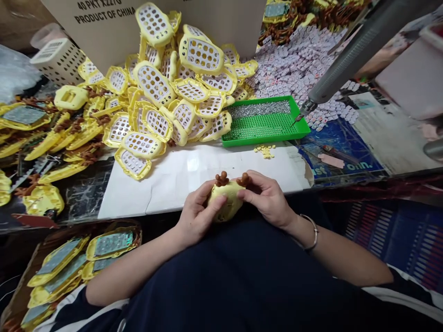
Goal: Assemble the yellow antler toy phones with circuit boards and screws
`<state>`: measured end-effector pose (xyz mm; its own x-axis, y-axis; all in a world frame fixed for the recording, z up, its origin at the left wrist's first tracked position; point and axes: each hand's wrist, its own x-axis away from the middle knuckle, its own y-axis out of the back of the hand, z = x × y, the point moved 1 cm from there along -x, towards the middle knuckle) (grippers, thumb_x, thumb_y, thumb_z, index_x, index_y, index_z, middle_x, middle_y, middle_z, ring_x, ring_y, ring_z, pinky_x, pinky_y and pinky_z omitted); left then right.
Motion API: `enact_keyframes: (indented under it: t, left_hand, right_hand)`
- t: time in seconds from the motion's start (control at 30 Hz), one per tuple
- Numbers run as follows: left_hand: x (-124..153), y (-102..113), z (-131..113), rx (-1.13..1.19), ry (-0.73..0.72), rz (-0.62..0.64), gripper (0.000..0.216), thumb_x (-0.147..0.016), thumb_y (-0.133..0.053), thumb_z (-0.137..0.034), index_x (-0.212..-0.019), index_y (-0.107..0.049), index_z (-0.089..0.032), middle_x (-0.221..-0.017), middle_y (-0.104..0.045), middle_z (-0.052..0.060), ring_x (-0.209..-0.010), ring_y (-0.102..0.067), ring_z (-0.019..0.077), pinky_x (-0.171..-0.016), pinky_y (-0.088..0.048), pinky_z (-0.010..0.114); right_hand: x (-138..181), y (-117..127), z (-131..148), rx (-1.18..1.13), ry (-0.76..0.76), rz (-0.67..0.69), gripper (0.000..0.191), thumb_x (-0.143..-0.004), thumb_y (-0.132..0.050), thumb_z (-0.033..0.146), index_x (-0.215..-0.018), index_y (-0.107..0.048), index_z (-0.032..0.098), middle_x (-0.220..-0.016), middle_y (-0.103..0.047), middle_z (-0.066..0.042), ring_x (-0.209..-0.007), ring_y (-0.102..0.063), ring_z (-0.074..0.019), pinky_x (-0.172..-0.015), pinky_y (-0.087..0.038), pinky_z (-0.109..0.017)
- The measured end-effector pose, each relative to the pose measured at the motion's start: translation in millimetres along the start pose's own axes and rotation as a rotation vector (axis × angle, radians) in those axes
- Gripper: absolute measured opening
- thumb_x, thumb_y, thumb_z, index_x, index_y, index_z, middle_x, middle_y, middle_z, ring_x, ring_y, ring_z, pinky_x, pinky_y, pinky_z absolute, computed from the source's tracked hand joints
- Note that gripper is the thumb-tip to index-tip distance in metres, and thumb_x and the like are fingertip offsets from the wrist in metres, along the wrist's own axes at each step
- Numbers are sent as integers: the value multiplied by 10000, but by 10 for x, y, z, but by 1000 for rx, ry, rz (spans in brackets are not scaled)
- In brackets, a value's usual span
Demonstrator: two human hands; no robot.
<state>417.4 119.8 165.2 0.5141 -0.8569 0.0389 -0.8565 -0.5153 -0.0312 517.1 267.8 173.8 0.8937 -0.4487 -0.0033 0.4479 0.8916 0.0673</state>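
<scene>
Between my two hands, close to my body at the table's front edge, is a yellow plastic toy casing [228,203] with two brown antlers at its top. My left hand [197,212] is closed on the casing's left side, thumb lying across its face. My right hand [266,196] pinches the upper right of the casing by the right antler [244,179]. The left antler [222,179] stands up free of my fingers. The casing's lower end meets my dark clothing, and its underside is hidden.
Yellow casings with white grid panels [155,83] are heaped behind. A green tray [266,133] holds small screws beside little yellow pieces [265,151]. An electric screwdriver [318,85] hangs over the tray's right end. White keypad pieces [294,60] spread behind; a box of circuit-board casings [65,263] stands lower left.
</scene>
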Motion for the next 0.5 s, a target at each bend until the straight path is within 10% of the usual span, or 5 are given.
enact_keyframes:
  t: [0.2, 0.37, 0.5]
  left_hand:
    - [-15, -25, -26, -67, -39, 41, 376, -907, -546, -367, -1199, -565, -130, -1102, -691, 97, -977, -639, 181, -864, -508, 285]
    - [-11, -14, -96, -335, -155, 88, 314, -912, -526, -289, -1170, -559, -113, -1013, -714, 85, -833, -656, 148, -756, -512, 244]
    - [-15, -32, -126, -503, -262, 205, 299, -927, -484, -231, -1199, -517, -112, -969, -714, 96, -752, -652, 140, -697, -509, 240]
  right_hand:
    - [4, 116, -94, -125, -153, 20, 436, -697, -757, 555, -872, -624, 178, -849, -608, -18, -809, -588, -141, -731, -506, -275]
    - [14, 152, 75, 311, 211, -99, 520, -732, -734, 547, -1119, -607, 224, -1097, -634, -83, -1038, -581, -217, -965, -475, -402]
    - [19, 113, 254, 559, 281, 172, 233, -832, -689, 359, -977, -631, 185, -879, -662, -47, -817, -611, -161, -782, -508, -296]
